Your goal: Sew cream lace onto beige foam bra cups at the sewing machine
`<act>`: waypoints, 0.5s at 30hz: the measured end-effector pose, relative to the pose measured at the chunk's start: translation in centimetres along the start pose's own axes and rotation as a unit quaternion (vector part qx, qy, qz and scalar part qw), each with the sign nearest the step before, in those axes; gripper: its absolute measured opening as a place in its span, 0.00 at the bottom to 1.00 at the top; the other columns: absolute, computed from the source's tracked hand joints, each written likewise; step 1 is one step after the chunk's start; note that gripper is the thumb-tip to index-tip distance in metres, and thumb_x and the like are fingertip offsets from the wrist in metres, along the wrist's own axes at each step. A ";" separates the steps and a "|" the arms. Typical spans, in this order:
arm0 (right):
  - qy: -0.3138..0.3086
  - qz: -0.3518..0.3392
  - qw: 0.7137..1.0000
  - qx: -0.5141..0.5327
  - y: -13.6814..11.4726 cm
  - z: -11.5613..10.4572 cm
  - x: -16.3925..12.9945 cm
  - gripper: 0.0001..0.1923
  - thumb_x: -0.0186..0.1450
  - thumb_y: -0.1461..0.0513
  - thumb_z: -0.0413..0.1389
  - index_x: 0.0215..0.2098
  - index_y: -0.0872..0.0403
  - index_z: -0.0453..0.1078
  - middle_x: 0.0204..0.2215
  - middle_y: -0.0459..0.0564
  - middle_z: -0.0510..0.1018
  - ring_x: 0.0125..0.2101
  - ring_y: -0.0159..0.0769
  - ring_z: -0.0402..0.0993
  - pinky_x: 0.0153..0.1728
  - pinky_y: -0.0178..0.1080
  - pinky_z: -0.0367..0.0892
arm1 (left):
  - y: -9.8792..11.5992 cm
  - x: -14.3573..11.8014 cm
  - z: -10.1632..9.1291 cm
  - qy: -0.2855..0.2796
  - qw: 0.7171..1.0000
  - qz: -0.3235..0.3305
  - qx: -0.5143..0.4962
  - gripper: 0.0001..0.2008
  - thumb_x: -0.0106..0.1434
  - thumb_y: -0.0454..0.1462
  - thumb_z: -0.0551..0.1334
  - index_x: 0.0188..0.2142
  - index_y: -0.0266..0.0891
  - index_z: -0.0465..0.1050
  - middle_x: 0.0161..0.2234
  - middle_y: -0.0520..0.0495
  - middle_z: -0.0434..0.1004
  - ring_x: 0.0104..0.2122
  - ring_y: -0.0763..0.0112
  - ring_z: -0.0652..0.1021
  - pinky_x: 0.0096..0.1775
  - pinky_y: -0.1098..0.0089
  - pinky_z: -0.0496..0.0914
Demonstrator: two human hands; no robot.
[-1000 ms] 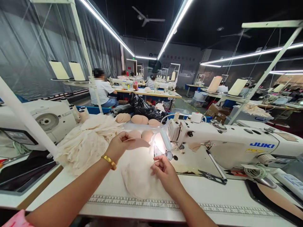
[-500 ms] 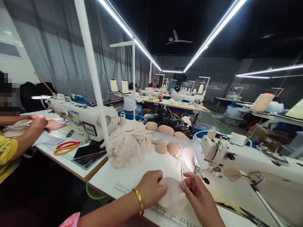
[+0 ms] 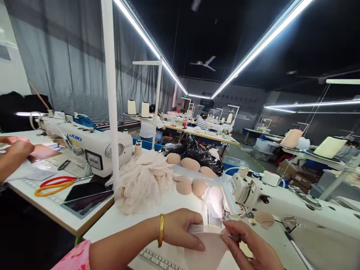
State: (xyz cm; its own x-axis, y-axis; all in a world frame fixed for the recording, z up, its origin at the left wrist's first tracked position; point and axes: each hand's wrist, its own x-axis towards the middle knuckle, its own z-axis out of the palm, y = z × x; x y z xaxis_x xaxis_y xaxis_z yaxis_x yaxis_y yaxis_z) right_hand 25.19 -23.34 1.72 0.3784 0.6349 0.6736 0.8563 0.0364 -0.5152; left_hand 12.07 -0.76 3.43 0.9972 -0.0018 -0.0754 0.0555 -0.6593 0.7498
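Matt pale cloth piece (image 3: 209, 249), glossy white table (image 3: 180, 200)

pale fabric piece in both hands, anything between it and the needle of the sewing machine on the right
Nothing visible does. The left hand and right hand hold the pale fabric piece just in front of the sewing machine; the table between them looks bare.

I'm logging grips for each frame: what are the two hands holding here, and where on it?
Both hold one pale pink fabric piece by its upper edge: the left hand at the left end, the right hand at the right.
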 end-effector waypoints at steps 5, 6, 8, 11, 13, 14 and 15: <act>0.043 -0.111 0.986 -0.113 1.9 1.9 0.7 0.16 0.75 0.59 0.57 0.61 0.45 0.72 0.37 0.54 0.84 0.28 0.43 0.80 0.32 0.42 0.77 | -1.1 1.5 -1.2 0.193 0.964 0.049 0.178 0.06 0.64 0.34 0.63 0.34 0.42 0.65 0.33 0.50 0.76 0.35 0.62 0.76 0.40 0.64 0.69; 0.042 -0.132 0.982 -0.130 2.5 2.4 0.7 0.18 0.75 0.62 0.57 0.63 0.46 0.70 0.38 0.54 0.85 0.29 0.43 0.80 0.33 0.43 0.76 | -1.4 1.7 -1.4 0.199 0.956 0.059 0.206 0.05 0.65 0.32 0.61 0.34 0.42 0.65 0.35 0.47 0.77 0.38 0.58 0.76 0.44 0.60 0.69; 0.013 -0.151 0.974 -0.165 3.9 3.4 0.5 0.19 0.75 0.65 0.53 0.63 0.48 0.69 0.35 0.53 0.84 0.28 0.42 0.78 0.32 0.42 0.72 | -2.5 2.1 -1.2 0.180 0.949 0.085 0.245 0.06 0.65 0.30 0.61 0.34 0.41 0.66 0.36 0.44 0.78 0.41 0.53 0.76 0.50 0.53 0.66; -0.118 -0.159 0.962 -0.187 6.5 3.7 -0.6 0.19 0.76 0.68 0.46 0.58 0.50 0.74 0.32 0.52 0.83 0.28 0.41 0.73 0.31 0.40 0.66 | -4.0 2.8 0.3 0.092 0.938 0.153 0.297 0.11 0.61 0.34 0.72 0.35 0.41 0.69 0.37 0.47 0.79 0.40 0.54 0.77 0.48 0.55 0.67; -0.186 -0.150 0.956 -0.173 8.0 3.2 -1.3 0.19 0.77 0.66 0.45 0.51 0.50 0.77 0.33 0.52 0.82 0.30 0.40 0.71 0.33 0.40 0.64 | -4.3 3.8 1.5 0.062 0.905 0.229 0.354 0.12 0.62 0.36 0.74 0.35 0.41 0.70 0.37 0.49 0.79 0.38 0.57 0.77 0.44 0.58 0.67; -0.209 -0.145 0.952 -0.168 8.6 2.8 -1.4 0.18 0.78 0.65 0.45 0.48 0.49 0.78 0.33 0.51 0.82 0.31 0.40 0.70 0.33 0.40 0.62 | -4.1 4.6 2.0 0.061 0.883 0.270 0.379 0.10 0.65 0.34 0.71 0.36 0.41 0.70 0.36 0.50 0.79 0.37 0.59 0.77 0.43 0.59 0.67; -0.225 -0.144 0.948 -0.173 9.1 2.3 -1.5 0.18 0.79 0.65 0.45 0.45 0.49 0.78 0.33 0.50 0.81 0.31 0.39 0.69 0.33 0.40 0.61 | -3.8 5.6 2.4 0.066 0.864 0.304 0.396 0.08 0.66 0.30 0.68 0.36 0.41 0.70 0.36 0.50 0.78 0.37 0.60 0.77 0.42 0.60 0.67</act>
State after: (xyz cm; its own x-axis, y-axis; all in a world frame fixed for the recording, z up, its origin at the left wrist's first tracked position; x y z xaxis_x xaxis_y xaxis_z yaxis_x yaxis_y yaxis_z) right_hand 31.61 -22.16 -5.20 -0.0102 0.9047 0.4260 0.9947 0.0526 -0.0881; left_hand 17.28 -0.02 -1.41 0.8300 -0.4773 0.2886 -0.4804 -0.8747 -0.0651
